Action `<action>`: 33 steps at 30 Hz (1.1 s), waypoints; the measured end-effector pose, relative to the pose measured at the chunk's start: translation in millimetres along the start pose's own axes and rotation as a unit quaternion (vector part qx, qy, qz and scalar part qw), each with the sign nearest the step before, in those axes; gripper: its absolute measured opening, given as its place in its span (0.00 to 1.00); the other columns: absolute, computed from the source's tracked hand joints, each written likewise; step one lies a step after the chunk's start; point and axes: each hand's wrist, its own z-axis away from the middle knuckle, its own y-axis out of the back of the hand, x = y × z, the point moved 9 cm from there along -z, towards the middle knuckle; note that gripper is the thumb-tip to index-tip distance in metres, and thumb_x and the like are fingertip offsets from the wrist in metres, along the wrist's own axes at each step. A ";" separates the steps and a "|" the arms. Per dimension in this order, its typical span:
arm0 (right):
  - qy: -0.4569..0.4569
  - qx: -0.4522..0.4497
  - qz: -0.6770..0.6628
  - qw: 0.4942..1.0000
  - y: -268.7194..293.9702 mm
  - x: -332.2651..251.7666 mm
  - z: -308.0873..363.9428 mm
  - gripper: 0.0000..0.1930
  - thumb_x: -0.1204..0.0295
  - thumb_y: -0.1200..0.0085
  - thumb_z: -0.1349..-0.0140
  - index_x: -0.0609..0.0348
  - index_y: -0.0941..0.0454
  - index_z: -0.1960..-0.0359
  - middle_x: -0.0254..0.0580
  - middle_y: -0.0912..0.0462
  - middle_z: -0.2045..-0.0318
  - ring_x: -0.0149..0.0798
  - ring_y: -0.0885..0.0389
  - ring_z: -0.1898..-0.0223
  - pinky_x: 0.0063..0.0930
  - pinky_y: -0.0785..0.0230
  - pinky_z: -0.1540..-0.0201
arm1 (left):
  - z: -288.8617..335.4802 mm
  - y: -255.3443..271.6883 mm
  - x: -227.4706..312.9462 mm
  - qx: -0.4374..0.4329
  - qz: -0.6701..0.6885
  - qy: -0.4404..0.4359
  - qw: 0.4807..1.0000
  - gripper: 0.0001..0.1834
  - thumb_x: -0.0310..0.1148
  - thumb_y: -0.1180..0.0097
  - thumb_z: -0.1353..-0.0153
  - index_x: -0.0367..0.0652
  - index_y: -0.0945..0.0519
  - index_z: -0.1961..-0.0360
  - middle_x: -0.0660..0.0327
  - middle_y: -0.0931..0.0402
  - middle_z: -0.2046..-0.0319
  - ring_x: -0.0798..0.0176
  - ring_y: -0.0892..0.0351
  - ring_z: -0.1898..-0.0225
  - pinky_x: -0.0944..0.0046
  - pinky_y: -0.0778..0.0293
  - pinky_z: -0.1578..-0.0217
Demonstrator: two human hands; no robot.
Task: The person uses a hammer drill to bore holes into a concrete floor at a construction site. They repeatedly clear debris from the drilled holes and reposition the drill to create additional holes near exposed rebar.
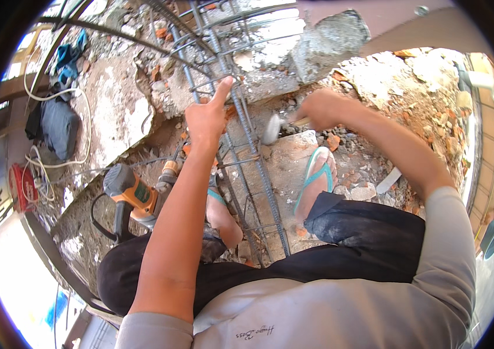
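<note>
A long cage of ribbed steel rebar, with thin tie rings across it, runs from between my feet toward the far side. My left hand is closed at the cage's left bars, with one finger stretched up against a cross ring; the curled fingers are partly hidden. To the right of the cage, my right hand grips the short visible part of a wooden handle. This belongs to a hammer with a pale grey metal head, which is held low beside the bars, just above the rubble.
An orange and grey power drill lies left of my left forearm. Broken concrete and brick rubble surround the cage. Loose bars arch across the far left. A white cable loops near a dark cloth. My sandalled feet flank the cage.
</note>
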 end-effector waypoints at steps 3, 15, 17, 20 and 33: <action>-0.035 -0.016 0.036 0.999 -5.1 15.1 1.8 0.27 0.71 0.35 0.29 0.27 0.07 0.31 0.42 0.03 0.40 0.49 0.06 0.38 0.47 0.13 0.36 | -0.6 -1.4 0.7 0.001 0.012 0.004 1.000 0.36 0.66 0.15 0.37 0.43 0.17 0.73 0.70 0.33 0.82 0.71 0.38 0.84 0.60 0.40 0.80; -0.031 -0.017 0.147 0.988 -1.7 11.3 -2.4 0.27 0.71 0.34 0.30 0.27 0.06 0.32 0.35 0.02 0.50 0.47 0.03 0.46 0.47 0.10 0.48 | 5.8 -1.8 8.3 -0.002 0.029 -0.008 1.000 0.36 0.63 0.15 0.36 0.52 0.28 0.76 0.71 0.35 0.82 0.71 0.39 0.84 0.61 0.44 0.80; -0.020 -0.001 0.119 0.993 -3.6 13.6 -0.2 0.24 0.72 0.33 0.30 0.30 0.05 0.36 0.35 0.02 0.52 0.47 0.03 0.47 0.47 0.10 0.49 | 4.7 -1.6 8.0 -0.002 0.031 -0.014 0.999 0.35 0.63 0.15 0.35 0.49 0.25 0.75 0.71 0.35 0.82 0.71 0.38 0.84 0.61 0.44 0.80; -0.017 0.050 0.084 0.995 -1.5 3.5 1.1 0.26 0.72 0.33 0.31 0.28 0.07 0.34 0.38 0.03 0.51 0.48 0.03 0.47 0.48 0.09 0.48 | 4.1 0.5 3.2 0.006 0.020 -0.002 1.000 0.35 0.64 0.16 0.35 0.47 0.22 0.77 0.70 0.35 0.83 0.70 0.37 0.85 0.61 0.43 0.82; -0.099 -0.003 0.003 0.995 -1.3 18.1 3.4 0.24 0.63 0.32 0.27 0.23 0.07 0.31 0.43 0.03 0.48 0.52 0.03 0.46 0.51 0.11 0.42 | 9.1 7.3 16.6 0.025 -0.043 -0.033 0.998 0.43 0.71 0.17 0.40 0.47 0.27 0.86 0.67 0.32 0.87 0.67 0.32 0.86 0.56 0.33 0.81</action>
